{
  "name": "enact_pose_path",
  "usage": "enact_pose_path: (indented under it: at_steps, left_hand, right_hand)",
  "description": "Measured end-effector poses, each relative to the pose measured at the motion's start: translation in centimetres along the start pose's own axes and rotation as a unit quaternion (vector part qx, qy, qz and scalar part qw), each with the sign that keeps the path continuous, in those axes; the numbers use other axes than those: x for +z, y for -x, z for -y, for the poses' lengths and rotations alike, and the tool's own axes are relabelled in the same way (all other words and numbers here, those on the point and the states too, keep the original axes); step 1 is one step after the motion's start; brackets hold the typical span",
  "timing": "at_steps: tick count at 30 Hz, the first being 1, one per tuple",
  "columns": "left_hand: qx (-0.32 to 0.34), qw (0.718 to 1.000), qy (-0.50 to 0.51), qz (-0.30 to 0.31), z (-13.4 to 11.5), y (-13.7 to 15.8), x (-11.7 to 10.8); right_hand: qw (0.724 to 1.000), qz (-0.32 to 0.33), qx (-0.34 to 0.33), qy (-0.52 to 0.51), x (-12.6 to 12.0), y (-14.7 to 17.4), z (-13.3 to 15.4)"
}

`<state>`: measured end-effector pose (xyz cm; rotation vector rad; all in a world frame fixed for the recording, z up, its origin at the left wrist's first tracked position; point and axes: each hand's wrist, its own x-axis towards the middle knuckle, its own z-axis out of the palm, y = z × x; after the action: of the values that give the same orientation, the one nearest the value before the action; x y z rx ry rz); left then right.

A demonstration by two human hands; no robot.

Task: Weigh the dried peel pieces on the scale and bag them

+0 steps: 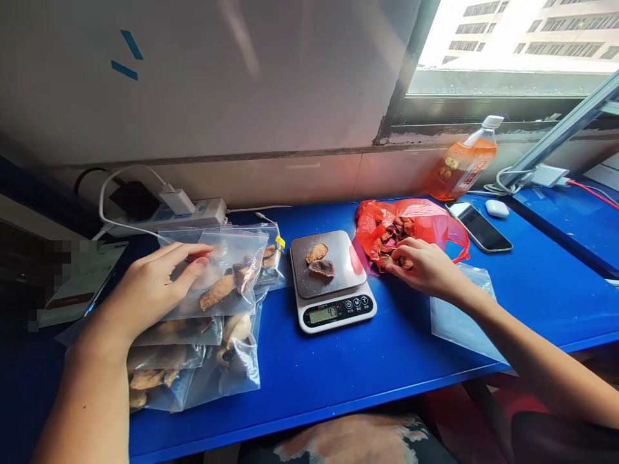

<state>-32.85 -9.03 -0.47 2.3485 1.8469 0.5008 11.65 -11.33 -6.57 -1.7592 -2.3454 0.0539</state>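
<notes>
- From where I stand, a glossy blue desk (300,380) runs along a pale wall (271,109), with a bright window (512,80) at the upper right.
- Midway sits a white digital kitchen scale with a square metal plate (349,254); on it lie a tan dried slice (317,254) and a dark, wrinkled one (322,268), touching.
- The left hand (152,277) lies over overlapping clear zip bags (242,247) of brown dried pieces, thumb near the forefinger; I can't tell whether it pinches plastic.
- The right hand (425,265) reaches into an open, translucent red plastic bag (423,209) of reddish-brown dried chunks (399,227), fingers curled; whether they grip one, I can't tell.
- Beyond it lies a black-screened phone (486,231), near an orange-filled plastic bottle (464,164).
</notes>
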Motion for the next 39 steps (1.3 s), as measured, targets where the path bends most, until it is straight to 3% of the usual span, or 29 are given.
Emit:
enact_pose_path:
  at_steps: [3, 6, 10, 13, 15, 20, 23, 26, 29, 32, 39]
  left_hand:
    - [0.012, 1.0, 0.001, 0.002, 0.0, 0.0, -0.1]
    - [0.015, 1.0, 0.0, 0.0, 0.4, 0.0, 0.1]
    - [0.029, 0.999, -0.012, -0.018, 0.8, -0.1, 0.6]
    - [0.039, 0.999, -0.016, -0.019, 0.6, -0.1, 0.7]
    - [0.035, 0.999, -0.011, -0.017, 0.2, -0.1, 0.6]
    - [0.03, 1.0, 0.001, -0.01, 0.1, 0.3, 0.2]
    - [0.033, 0.999, 0.003, -0.005, 0.4, 0.5, 0.2]
    - [0.038, 0.999, -0.006, 0.0, 0.5, 0.6, 0.3]
    - [0.046, 0.999, -0.024, -0.004, 0.2, 0.7, 0.4]
    - [0.061, 0.998, -0.031, -0.002, -0.2, 0.8, 0.5]
    - [0.034, 0.998, -0.044, 0.001, -0.4, 0.7, 0.4]
  right_hand:
    - [0.997, -0.02, 0.008, -0.072, -0.2, 0.0, -0.3]
    - [0.989, -0.107, -0.015, -0.097, -1.7, 1.0, 0.2]
    - [0.963, -0.225, -0.113, -0.098, -3.7, 2.6, 4.0]
    - [0.952, -0.223, -0.197, -0.065, -3.2, 2.0, 7.2]
    - [0.953, -0.217, -0.212, -0.022, -2.0, 0.7, 8.3]
    - [0.957, -0.206, -0.206, 0.002, -0.2, -1.9, 7.9]
    - [0.939, -0.289, -0.175, -0.067, -0.5, -1.4, 7.0]
    - [0.907, -0.385, -0.101, -0.136, -0.8, -0.4, 6.0]
    - [0.877, -0.438, -0.023, -0.196, -0.5, 0.0, 5.3]
    - [0.869, -0.427, 0.003, -0.252, 0.1, 0.0, 5.2]
    - [0.9, -0.341, 0.021, -0.27, 2.0, -0.4, 4.9]
